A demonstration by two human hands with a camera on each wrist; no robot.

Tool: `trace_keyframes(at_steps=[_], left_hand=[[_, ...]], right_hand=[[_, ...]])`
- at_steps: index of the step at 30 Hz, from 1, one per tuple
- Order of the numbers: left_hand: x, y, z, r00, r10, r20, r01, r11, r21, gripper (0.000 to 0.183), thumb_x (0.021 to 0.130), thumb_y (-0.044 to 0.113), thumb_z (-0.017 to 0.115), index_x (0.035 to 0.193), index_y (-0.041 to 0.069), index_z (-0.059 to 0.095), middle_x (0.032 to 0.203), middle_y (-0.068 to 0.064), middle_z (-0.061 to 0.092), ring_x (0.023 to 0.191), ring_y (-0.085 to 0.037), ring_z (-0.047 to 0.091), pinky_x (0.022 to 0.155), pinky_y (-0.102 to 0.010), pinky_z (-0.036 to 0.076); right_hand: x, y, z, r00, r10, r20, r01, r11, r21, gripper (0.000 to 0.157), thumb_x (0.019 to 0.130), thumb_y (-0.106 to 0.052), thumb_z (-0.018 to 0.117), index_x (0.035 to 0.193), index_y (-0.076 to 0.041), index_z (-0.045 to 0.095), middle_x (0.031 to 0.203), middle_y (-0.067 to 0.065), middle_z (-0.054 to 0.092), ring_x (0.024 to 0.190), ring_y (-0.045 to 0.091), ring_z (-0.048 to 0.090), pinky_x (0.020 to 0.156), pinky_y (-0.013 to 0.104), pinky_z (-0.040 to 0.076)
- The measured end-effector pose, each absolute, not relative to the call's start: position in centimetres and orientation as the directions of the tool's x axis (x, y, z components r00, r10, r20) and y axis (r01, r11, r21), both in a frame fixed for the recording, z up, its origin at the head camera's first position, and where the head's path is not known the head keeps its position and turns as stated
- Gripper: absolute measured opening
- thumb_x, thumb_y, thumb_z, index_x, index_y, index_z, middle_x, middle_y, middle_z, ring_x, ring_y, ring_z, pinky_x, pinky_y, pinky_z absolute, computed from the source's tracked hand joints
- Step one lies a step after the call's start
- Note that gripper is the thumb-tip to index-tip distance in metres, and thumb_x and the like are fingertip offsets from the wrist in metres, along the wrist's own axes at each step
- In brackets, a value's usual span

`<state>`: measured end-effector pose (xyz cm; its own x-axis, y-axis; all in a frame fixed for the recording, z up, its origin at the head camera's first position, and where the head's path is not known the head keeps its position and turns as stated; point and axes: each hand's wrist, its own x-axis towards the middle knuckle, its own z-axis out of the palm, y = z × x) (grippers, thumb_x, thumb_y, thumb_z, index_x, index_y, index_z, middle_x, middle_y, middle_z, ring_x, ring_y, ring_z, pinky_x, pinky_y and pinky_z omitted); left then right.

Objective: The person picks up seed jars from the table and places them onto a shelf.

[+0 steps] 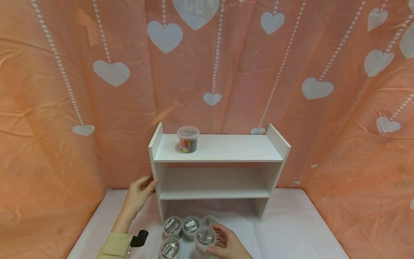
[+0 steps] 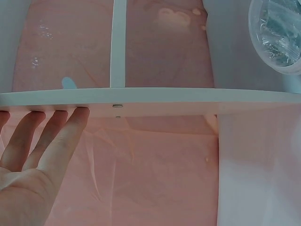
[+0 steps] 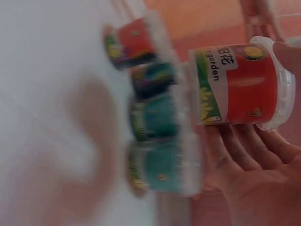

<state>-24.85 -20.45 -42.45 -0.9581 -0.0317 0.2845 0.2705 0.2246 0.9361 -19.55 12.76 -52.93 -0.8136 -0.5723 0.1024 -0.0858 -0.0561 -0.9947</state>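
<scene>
My right hand [image 1: 226,241] grips a lidded plastic tub [image 1: 205,236] by its side. In the right wrist view the held tub [image 3: 249,84] shows a red and green label with the word "garden" and a clear lid. Several similar tubs [image 1: 172,226] with silvery packets under their lids stand on the table around it. My left hand [image 1: 141,191] is at the left side panel of a white shelf [image 1: 213,199]; its straight fingertips [image 2: 81,113] touch the panel's outer face.
On the shelf's top board, toward the left, stands another lidded tub [image 1: 188,139]. A white cloth covers the table [image 1: 297,223]. Orange curtain [image 1: 123,108] with pale hearts hangs behind the shelf and along both sides.
</scene>
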Motion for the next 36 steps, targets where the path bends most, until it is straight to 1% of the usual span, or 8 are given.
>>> trace_keyframes(at_steps=[4, 10, 13, 20, 22, 29, 31, 36], left_hand=[[-24.8, -20.5, -42.4, -0.958, -0.032, 0.285, 0.272, 0.223, 0.936, 0.055, 0.096, 0.022, 0.061, 0.139, -0.007, 0.043, 0.132, -0.027, 0.05, 0.112, -0.024, 0.055, 0.087, -0.034, 0.052], [-24.8, -20.5, -42.4, -0.956, -0.029, 0.293, 0.28, 0.215, 0.935, 0.055, 0.096, 0.021, 0.061, 0.139, -0.008, 0.043, 0.131, -0.027, 0.05, 0.106, -0.01, 0.057, 0.087, -0.034, 0.052], [-24.8, -20.5, -42.4, -0.955, -0.028, 0.294, 0.282, 0.21, 0.936, 0.054, 0.096, 0.02, 0.061, 0.139, -0.008, 0.043, 0.131, -0.027, 0.051, 0.105, -0.007, 0.057, 0.087, -0.034, 0.052], [-24.7, -20.6, -42.4, -0.958, -0.032, 0.286, 0.273, 0.211, 0.939, 0.054, 0.095, 0.021, 0.062, 0.138, -0.008, 0.045, 0.131, -0.027, 0.051, 0.108, -0.016, 0.057, 0.087, -0.035, 0.052], [-24.7, -20.6, -42.4, -0.958, -0.031, 0.285, 0.272, 0.212, 0.939, 0.054, 0.095, 0.021, 0.062, 0.138, -0.007, 0.045, 0.131, -0.027, 0.051, 0.109, -0.016, 0.057, 0.087, -0.035, 0.052], [-24.7, -20.6, -42.2, -0.957, -0.025, 0.288, 0.277, 0.203, 0.939, 0.054, 0.095, 0.021, 0.062, 0.139, -0.006, 0.045, 0.131, -0.027, 0.051, 0.102, -0.004, 0.058, 0.086, -0.035, 0.053], [-24.8, -20.6, -42.2, -0.957, -0.025, 0.289, 0.278, 0.205, 0.938, 0.054, 0.095, 0.021, 0.062, 0.138, -0.006, 0.045, 0.131, -0.027, 0.052, 0.102, -0.006, 0.058, 0.086, -0.035, 0.053], [-24.8, -20.6, -42.3, -0.956, -0.024, 0.291, 0.279, 0.214, 0.936, 0.054, 0.095, 0.021, 0.062, 0.138, -0.007, 0.045, 0.13, -0.027, 0.052, 0.107, -0.018, 0.058, 0.085, -0.037, 0.053]], right_hand=[[-19.4, 13.4, -50.7, -0.83, -0.544, 0.127, -0.13, -0.033, -0.991, 0.059, 0.086, -0.008, 0.073, 0.133, 0.011, 0.042, 0.125, 0.019, 0.054, 0.106, 0.016, 0.06, 0.089, 0.027, 0.05], [-19.6, 14.4, -47.5, -0.844, -0.504, 0.186, -0.223, 0.014, -0.975, 0.058, 0.084, -0.008, 0.075, 0.131, 0.008, 0.045, 0.123, 0.022, 0.053, 0.105, 0.02, 0.06, 0.09, 0.029, 0.05], [-19.8, 14.8, -45.8, -0.848, -0.493, 0.194, -0.238, 0.028, -0.971, 0.057, 0.084, -0.007, 0.074, 0.131, 0.006, 0.046, 0.122, 0.022, 0.054, 0.106, 0.022, 0.059, 0.091, 0.029, 0.049], [-20.0, 15.9, -41.7, -0.854, -0.489, 0.18, -0.228, 0.041, -0.973, 0.061, 0.086, -0.008, 0.073, 0.135, 0.007, 0.041, 0.125, 0.022, 0.053, 0.113, 0.03, 0.055, 0.094, 0.03, 0.048], [-20.2, 16.1, -40.8, -0.851, -0.489, 0.192, -0.24, 0.036, -0.97, 0.062, 0.086, -0.007, 0.073, 0.136, 0.007, 0.041, 0.126, 0.023, 0.052, 0.113, 0.03, 0.055, 0.093, 0.03, 0.048], [-20.8, 16.3, -39.0, -0.831, -0.488, 0.268, -0.324, 0.033, -0.946, 0.062, 0.084, -0.005, 0.074, 0.136, 0.005, 0.042, 0.126, 0.023, 0.052, 0.111, 0.028, 0.057, 0.09, 0.03, 0.051], [-20.9, 16.3, -38.6, -0.826, -0.489, 0.28, -0.339, 0.033, -0.94, 0.062, 0.083, -0.005, 0.074, 0.135, 0.004, 0.043, 0.126, 0.023, 0.052, 0.111, 0.028, 0.057, 0.09, 0.03, 0.051], [-21.3, 16.0, -37.7, -0.821, -0.483, 0.305, -0.371, 0.046, -0.927, 0.061, 0.082, -0.006, 0.075, 0.134, 0.003, 0.045, 0.125, 0.021, 0.054, 0.111, 0.029, 0.056, 0.091, 0.03, 0.05]])
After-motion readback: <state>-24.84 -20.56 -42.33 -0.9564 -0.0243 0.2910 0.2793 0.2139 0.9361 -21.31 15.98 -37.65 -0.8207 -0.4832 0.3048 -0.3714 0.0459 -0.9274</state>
